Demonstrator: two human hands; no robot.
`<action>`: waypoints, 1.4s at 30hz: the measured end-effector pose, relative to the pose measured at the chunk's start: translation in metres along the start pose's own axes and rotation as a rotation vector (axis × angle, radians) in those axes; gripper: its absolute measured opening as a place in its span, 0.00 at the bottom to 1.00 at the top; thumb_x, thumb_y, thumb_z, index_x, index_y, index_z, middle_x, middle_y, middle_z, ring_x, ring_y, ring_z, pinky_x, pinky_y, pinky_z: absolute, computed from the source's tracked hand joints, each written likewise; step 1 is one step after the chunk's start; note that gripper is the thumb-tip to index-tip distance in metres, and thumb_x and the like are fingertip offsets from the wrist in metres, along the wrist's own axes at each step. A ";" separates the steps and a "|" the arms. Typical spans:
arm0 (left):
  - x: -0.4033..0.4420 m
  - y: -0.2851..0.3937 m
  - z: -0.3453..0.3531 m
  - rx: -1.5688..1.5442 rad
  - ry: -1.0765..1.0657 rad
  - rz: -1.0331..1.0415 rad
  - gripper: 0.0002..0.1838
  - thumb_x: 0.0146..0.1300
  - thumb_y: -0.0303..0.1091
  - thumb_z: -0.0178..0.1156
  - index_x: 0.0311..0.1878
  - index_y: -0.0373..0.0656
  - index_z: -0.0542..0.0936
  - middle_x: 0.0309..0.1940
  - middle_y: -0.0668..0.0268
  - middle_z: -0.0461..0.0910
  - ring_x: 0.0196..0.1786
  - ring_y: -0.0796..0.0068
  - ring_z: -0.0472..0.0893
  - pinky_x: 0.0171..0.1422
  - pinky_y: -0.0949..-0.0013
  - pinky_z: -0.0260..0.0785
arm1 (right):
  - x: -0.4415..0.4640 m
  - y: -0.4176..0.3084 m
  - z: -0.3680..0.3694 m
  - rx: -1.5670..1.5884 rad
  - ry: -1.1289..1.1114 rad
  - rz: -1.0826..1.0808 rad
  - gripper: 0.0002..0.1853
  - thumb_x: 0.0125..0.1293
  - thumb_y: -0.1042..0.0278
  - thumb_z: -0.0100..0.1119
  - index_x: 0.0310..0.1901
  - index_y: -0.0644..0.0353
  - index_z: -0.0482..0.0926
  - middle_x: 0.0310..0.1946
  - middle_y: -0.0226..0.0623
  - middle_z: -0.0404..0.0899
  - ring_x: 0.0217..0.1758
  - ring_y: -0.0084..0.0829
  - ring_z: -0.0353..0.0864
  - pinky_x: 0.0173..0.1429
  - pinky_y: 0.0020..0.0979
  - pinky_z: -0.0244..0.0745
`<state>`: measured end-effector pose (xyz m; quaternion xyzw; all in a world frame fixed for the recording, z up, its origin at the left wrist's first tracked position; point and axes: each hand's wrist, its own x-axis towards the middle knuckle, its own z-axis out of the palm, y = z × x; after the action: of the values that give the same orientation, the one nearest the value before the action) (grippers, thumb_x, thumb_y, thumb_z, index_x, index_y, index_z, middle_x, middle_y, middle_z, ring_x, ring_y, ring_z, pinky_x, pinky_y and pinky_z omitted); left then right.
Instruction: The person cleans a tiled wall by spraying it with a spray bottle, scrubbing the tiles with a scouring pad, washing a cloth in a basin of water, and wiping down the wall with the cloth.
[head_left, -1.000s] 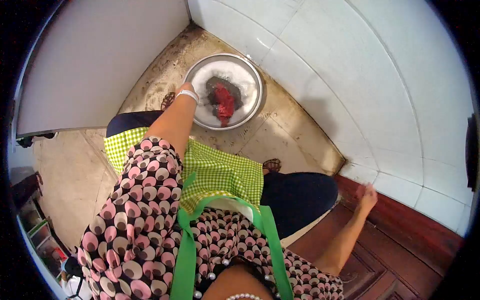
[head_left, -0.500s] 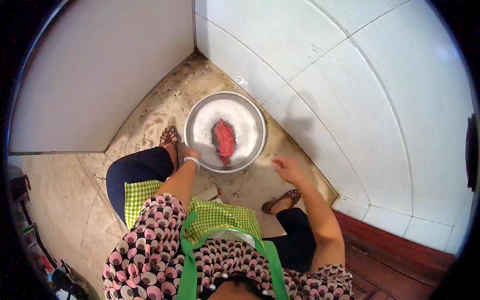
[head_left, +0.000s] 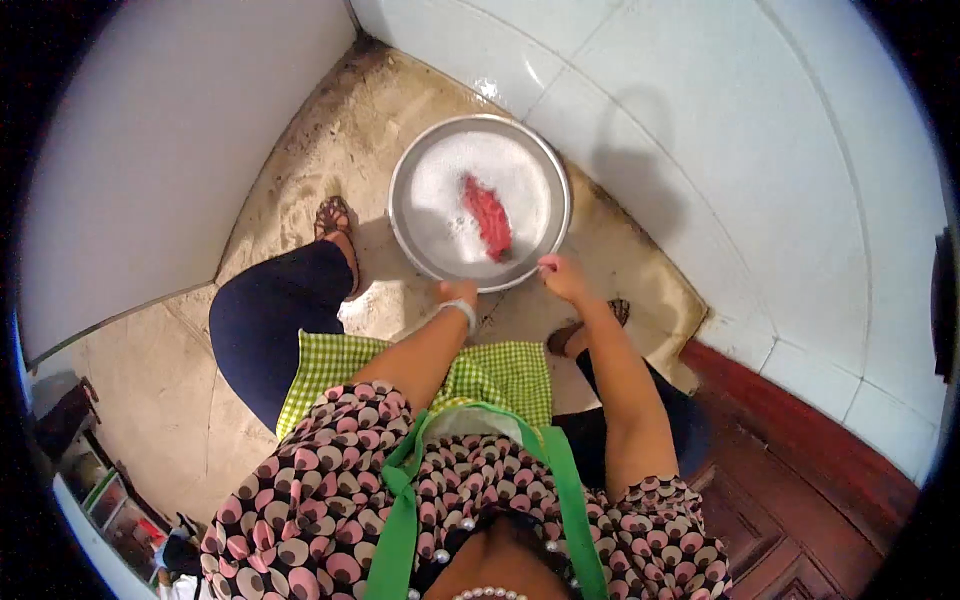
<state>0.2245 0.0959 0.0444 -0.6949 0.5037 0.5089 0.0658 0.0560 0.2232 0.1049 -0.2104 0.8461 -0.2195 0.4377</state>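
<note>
A round metal basin (head_left: pixel 400 235) rests on the floor in front of me. In it lies a long, crumpled red piece (head_left: pixel 487 218); I cannot tell whether it is cloth or meat. My left hand (head_left: pixel 458 292), below a pale bracelet, is closed on the basin's near rim, its fingertips partly hidden. Farther right, my right hand (head_left: pixel 563 278) has its fingers curled at the near-right rim. Neither hand touches the red piece.
My feet straddle the near side of the basin. A grey panel (head_left: pixel 150 150) stands at left, and a white tiled wall (head_left: pixel 740 200) rises at right. Dark red panelled wood (head_left: pixel 770 480) lies at lower right, with a cluttered shelf (head_left: pixel 110 500) at lower left.
My left hand has gone from the basin's left rim round to its near rim. My right hand has come up to the rim. The red piece now lies at a different slant.
</note>
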 end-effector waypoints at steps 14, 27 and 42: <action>-0.076 0.015 0.008 -0.193 -0.152 -0.107 0.19 0.57 0.29 0.59 0.48 0.27 0.69 0.43 0.48 0.77 0.32 0.57 0.81 0.38 0.60 0.74 | 0.034 0.053 0.026 0.042 0.406 0.033 0.16 0.58 0.69 0.54 0.48 0.60 0.77 0.34 0.43 0.82 0.38 0.35 0.82 0.43 0.36 0.76; 0.067 0.168 -0.012 -0.120 -0.367 0.138 0.16 0.53 0.32 0.62 0.47 0.40 0.78 0.49 0.56 0.76 0.47 0.57 0.76 0.50 0.58 0.69 | 0.106 0.003 0.031 -0.025 0.452 0.150 0.33 0.51 0.61 0.63 0.60 0.53 0.65 0.59 0.47 0.67 0.59 0.47 0.69 0.60 0.42 0.67; 0.041 0.079 0.079 -0.088 -0.517 -0.032 0.30 0.56 0.54 0.61 0.47 0.32 0.73 0.43 0.61 0.77 0.44 0.68 0.78 0.44 0.65 0.71 | 0.071 0.012 0.063 0.313 0.353 0.434 0.33 0.47 0.55 0.70 0.53 0.66 0.72 0.53 0.52 0.73 0.53 0.43 0.75 0.57 0.39 0.70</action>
<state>0.1121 0.0795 0.0083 -0.5517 0.4365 0.6901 0.1699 0.0689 0.1825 0.0200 0.0861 0.8900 -0.2816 0.3480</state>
